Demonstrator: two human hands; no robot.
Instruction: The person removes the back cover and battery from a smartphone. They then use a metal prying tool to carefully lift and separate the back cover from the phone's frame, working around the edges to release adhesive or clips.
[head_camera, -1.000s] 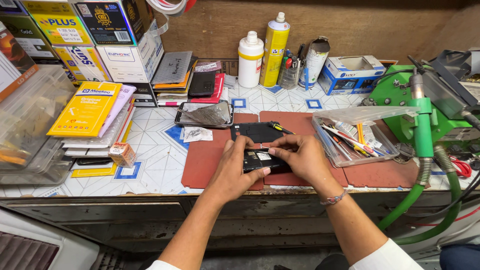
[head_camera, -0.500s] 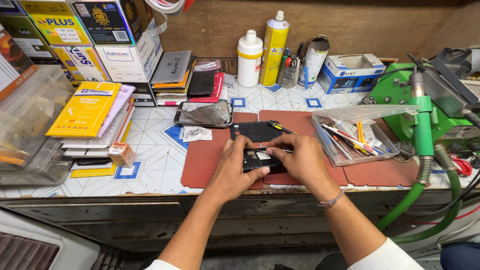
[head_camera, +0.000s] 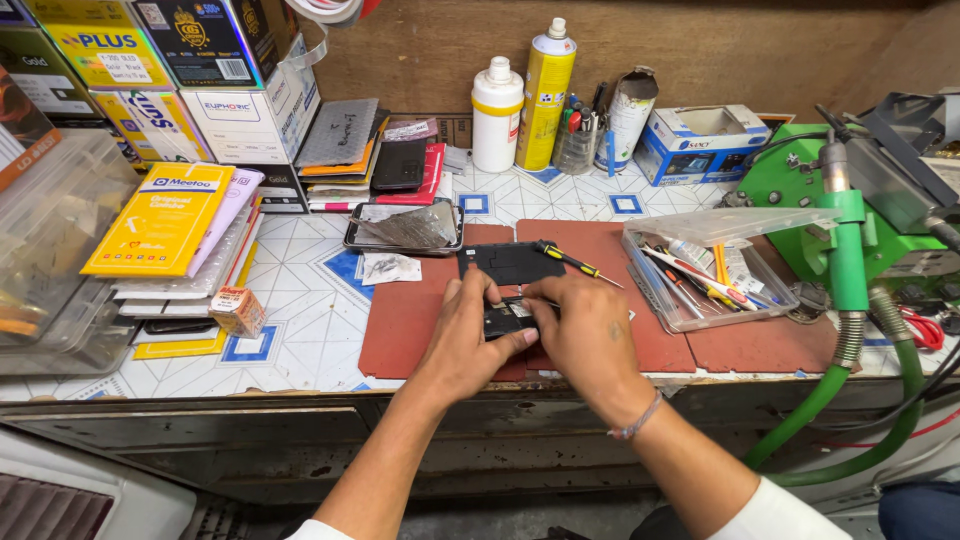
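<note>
A: What's going wrong-wise? Fast.

B: Both hands are crowding the opened phone (head_camera: 505, 318) on the red rubber mat (head_camera: 410, 320), which is sitting right at the bench's 6 o'clock edge. Left hand (head_camera: 462, 335) is curling over it, thumb pressing its near end; right hand (head_camera: 585, 335) is pinching its right side, fingers bent. My guess: a slip is sending the phone off the edge, or tiny parts are rolling away.

A: Anything else nearby?

B: The flat black back panel (head_camera: 510, 262) is lying at 12 o'clock, touching the phone. The black-and-yellow screwdriver (head_camera: 568, 260) is resting at 1 o'clock, round handle, likely rolling if nudged.

A: Materials?

B: Tiled glossy bench (head_camera: 300, 300), matte mat, clear hard plastic tool tray (head_camera: 700, 270) at 3 o'clock, crinkled foil bag on another phone (head_camera: 404, 228) at 11 o'clock.
</note>
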